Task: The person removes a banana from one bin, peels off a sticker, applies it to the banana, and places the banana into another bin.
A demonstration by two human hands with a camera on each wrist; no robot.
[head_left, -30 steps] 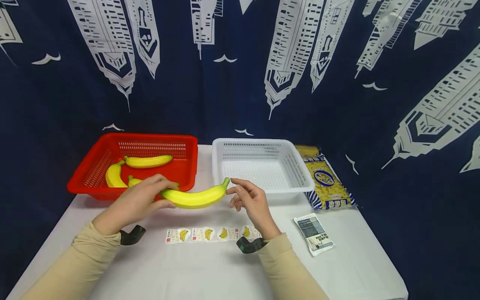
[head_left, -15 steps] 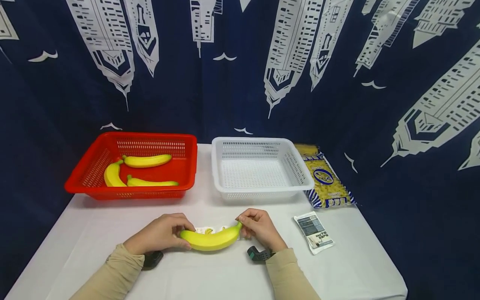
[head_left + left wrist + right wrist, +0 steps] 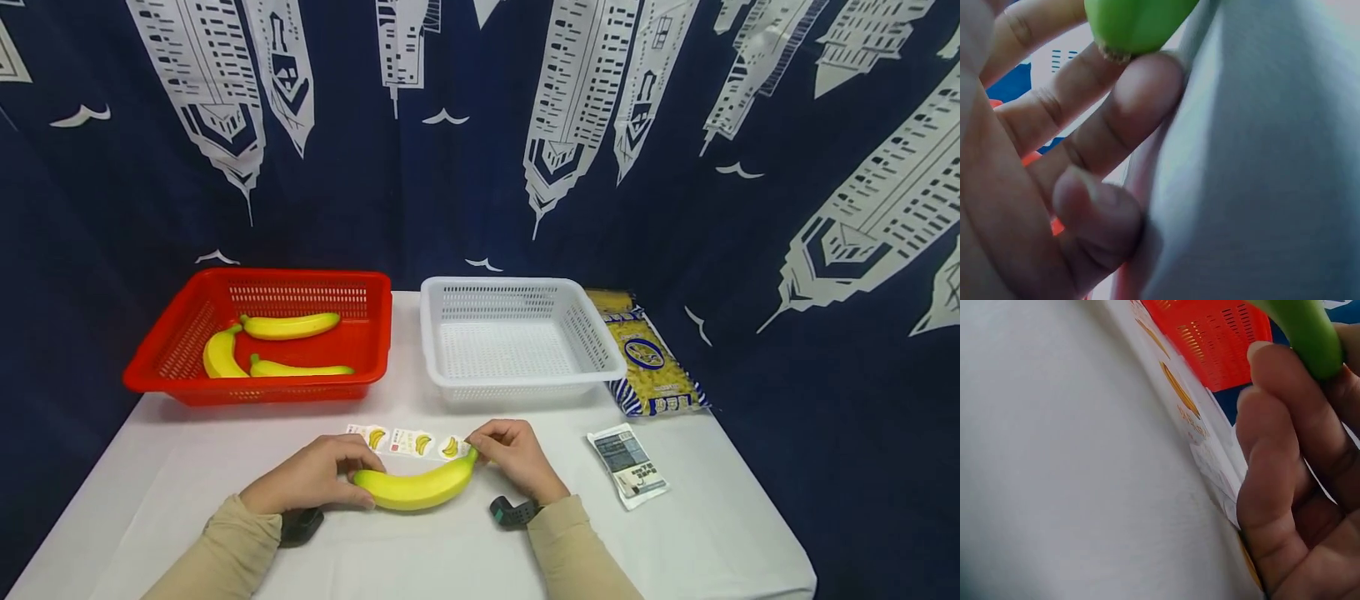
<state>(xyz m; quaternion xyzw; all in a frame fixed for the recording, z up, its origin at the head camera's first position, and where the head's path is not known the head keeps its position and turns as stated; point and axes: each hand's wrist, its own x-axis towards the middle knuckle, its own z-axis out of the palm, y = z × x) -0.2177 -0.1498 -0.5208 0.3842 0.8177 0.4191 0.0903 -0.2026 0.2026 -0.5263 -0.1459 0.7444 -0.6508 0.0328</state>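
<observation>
Hands [image 3: 311, 475] hold a banana [image 3: 415, 490], left seemingly loosely.

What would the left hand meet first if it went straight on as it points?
The nearest banana: its end lies right at the left hand, probably touching already, though depth is unclear.

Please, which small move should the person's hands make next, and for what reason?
Probably the right hand should release the curved, green-stemmed yellow banana and reach for the white paper strip printed with banana pictures, while the left hand steadies the banana's other end. Both hands hold the banana, and the strip lies just behind it, beside the right hand.
</observation>
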